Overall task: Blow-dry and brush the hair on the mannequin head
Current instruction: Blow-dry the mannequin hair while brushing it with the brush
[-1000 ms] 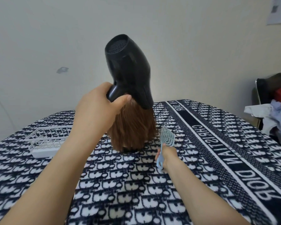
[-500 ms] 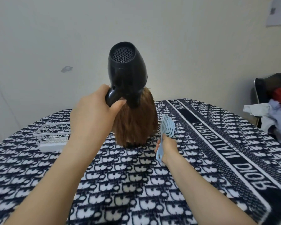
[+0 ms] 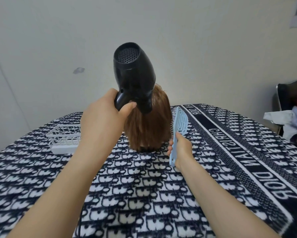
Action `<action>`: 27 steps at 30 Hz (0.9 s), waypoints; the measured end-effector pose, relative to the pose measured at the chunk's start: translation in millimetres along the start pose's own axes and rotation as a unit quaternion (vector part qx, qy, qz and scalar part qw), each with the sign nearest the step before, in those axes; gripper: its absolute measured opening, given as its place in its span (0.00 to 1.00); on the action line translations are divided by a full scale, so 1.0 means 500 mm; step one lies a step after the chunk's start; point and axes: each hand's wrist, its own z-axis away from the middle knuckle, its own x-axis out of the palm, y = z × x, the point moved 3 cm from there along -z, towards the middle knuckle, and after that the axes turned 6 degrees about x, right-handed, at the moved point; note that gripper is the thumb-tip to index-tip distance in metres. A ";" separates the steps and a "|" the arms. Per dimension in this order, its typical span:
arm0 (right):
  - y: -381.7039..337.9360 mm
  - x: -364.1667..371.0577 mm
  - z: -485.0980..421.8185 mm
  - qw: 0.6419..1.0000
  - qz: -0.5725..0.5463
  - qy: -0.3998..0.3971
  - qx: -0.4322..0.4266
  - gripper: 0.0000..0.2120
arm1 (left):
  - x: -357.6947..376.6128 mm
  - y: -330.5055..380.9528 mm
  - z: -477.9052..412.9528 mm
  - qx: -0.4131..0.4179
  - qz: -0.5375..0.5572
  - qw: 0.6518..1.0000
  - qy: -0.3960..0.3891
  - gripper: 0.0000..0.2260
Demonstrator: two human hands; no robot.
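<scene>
Mannequin head (image 3: 148, 124) stands upright at centre of the tabletop (image 3: 144, 194), back toward the camera; only its brown hair shows, hanging straight down to the patterned cover.

Left hand (image 3: 101, 122) clamped round the handle of the black hair dryer (image 3: 134, 76). Dryer sits at 11 o'clock of the head, nozzle angled down onto the crown, intake grille facing up toward the camera. Nozzle looks close to or touching the hair; cannot tell which.

Right hand (image 3: 180, 148) closed on the lower handle of the pale blue vented brush (image 3: 178, 126), held upright at 3 o'clock of the head, bristles turned toward the hair and just beside it.

White wire basket (image 3: 63, 140) rests at 9 o'clock, apart from the head.

Handling, judged: hair is soft, light and yields to bristles; the head probably tips if pulled sideways, so strokes should run downward. Dryer is rigid, top-heavy; grip low on the handle suits. Brush is light, slightly flexible plastic.
</scene>
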 end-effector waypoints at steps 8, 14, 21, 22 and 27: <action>-0.004 0.015 0.017 0.999 -0.015 -0.028 -0.002 0.12 | -0.006 0.002 0.003 0.010 -0.030 0.999 0.022 0.14; -0.006 0.028 0.025 0.999 -0.008 -0.039 -0.006 0.13 | -0.009 -0.003 0.006 0.005 0.018 0.999 0.039 0.14; -0.008 0.037 0.029 0.998 -0.012 -0.054 -0.001 0.12 | 0.007 -0.019 0.003 -0.044 0.104 0.993 -0.017 0.13; -0.008 0.037 0.029 0.998 -0.012 -0.054 -0.003 0.12 | 0.008 -0.021 0.004 -0.043 0.099 0.994 -0.015 0.13; -0.006 0.037 0.029 0.998 -0.016 -0.059 -0.004 0.12 | 0.008 -0.015 0.012 -0.019 0.027 0.999 0.006 0.14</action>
